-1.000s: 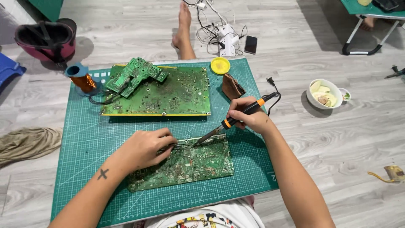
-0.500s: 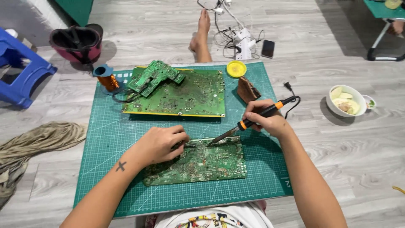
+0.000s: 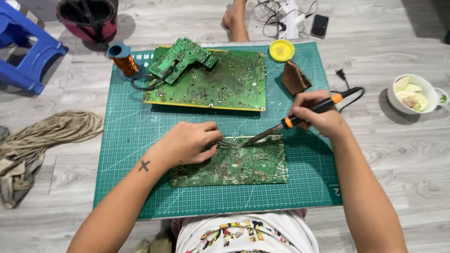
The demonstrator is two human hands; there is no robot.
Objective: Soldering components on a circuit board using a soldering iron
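Green circuit board (image 3: 239, 164) at six o'clock: left hand (image 3: 187, 143) pinches tweezers (image 3: 225, 143), right hand (image 3: 318, 117) grips soldering iron (image 3: 286, 124), tip touching it.

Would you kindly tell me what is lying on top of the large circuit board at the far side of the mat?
A smaller green board lies tilted across the large circuit board, at its far left corner; that corner's surface is hidden.

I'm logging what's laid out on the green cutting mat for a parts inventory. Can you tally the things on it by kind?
Circuit boards: 3 (near board, large board, small board lying on the large one)
Soldering iron: 1, in the right hand
Tweezers: 1, in the left hand
Copper coil: 1
Yellow round tin: 1
Brown block: 1
Total: 8
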